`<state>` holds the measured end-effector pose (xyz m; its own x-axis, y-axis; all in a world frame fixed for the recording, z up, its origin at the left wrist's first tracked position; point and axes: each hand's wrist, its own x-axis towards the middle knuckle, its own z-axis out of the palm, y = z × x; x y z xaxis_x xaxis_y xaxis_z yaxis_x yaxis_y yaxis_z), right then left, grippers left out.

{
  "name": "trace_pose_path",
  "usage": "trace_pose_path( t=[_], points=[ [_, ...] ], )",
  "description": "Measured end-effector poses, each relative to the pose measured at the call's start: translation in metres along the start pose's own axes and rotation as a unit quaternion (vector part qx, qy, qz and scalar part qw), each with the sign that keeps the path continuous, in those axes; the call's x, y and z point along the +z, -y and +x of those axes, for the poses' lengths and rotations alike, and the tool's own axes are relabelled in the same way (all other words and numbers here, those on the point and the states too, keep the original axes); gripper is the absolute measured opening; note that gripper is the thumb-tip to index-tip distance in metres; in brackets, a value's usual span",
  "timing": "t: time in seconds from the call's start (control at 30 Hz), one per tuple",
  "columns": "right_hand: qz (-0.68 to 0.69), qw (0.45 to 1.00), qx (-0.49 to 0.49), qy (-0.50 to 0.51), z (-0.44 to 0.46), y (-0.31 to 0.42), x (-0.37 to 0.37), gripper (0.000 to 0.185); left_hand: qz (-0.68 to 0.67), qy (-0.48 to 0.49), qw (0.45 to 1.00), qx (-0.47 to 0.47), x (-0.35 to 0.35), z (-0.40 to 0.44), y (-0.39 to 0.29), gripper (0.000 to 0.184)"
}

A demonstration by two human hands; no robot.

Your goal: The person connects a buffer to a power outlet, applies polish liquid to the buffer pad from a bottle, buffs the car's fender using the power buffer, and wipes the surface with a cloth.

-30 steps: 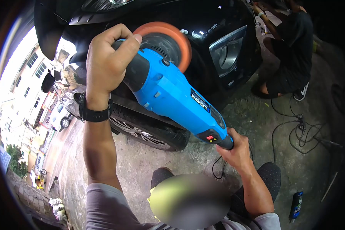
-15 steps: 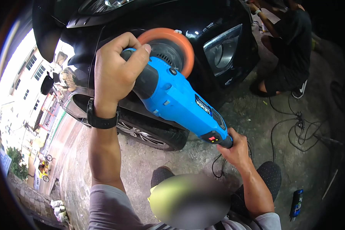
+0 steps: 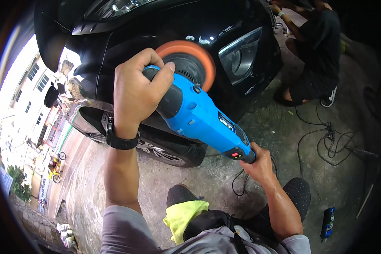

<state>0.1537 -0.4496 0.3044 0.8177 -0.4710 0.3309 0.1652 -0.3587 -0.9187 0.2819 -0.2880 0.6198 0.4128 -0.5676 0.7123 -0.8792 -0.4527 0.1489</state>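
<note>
Left hand (image 3: pixel 140 86) curled over the front of the blue polisher (image 3: pixel 207 120), wrist upright below | right hand (image 3: pixel 259 164) wrapped round its rear end | orange pad (image 3: pixel 207 63) just beyond left hand, at black bumper (image 3: pixel 156 31)

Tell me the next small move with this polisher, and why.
I'd ease the orange pad slightly away from the lamp recess, since its rim lies near that edge. The left hand on the head of the polisher and right hand at its rear seem placed to guide it.
</note>
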Motion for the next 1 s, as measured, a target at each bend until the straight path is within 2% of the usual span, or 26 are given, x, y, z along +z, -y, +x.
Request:
trace_pose_path(
  t=[0.23,0.3,0.43,0.5,0.83,0.9,0.93,1.0],
  points=[
    [-0.003,1.000,0.010,0.004,-0.002,-0.008,0.001,0.032,-0.007,-0.005,1.000,-0.010,0.010,-0.005,-0.003,0.021],
    [-0.008,0.999,0.025,0.025,-0.002,-0.011,-0.001,0.042,-0.012,-0.007,1.000,-0.006,0.014,-0.006,-0.004,0.021],
    [0.002,0.997,0.059,0.041,-0.002,-0.013,-0.003,0.041,-0.007,-0.001,1.000,0.000,0.020,-0.011,-0.008,0.022],
    [0.008,0.999,0.041,0.013,-0.004,-0.023,0.001,0.033,-0.008,0.001,1.000,-0.004,0.023,-0.014,-0.008,0.022],
    [0.030,0.996,0.076,0.025,-0.006,-0.043,0.004,0.034,0.009,-0.038,0.999,0.023,0.047,-0.028,-0.005,0.019],
    [0.038,0.986,0.121,0.107,-0.005,-0.052,0.003,0.058,0.037,-0.055,0.997,0.035,0.054,-0.032,-0.007,0.018],
    [0.036,0.986,0.122,0.107,-0.005,-0.051,0.000,0.058,0.067,-0.072,0.995,0.030,0.059,-0.033,-0.010,0.019],
    [0.089,0.979,-0.056,0.175,0.001,-0.043,-0.009,0.092,0.119,-0.083,0.989,0.028,0.063,-0.037,-0.016,0.017]
  ],
)
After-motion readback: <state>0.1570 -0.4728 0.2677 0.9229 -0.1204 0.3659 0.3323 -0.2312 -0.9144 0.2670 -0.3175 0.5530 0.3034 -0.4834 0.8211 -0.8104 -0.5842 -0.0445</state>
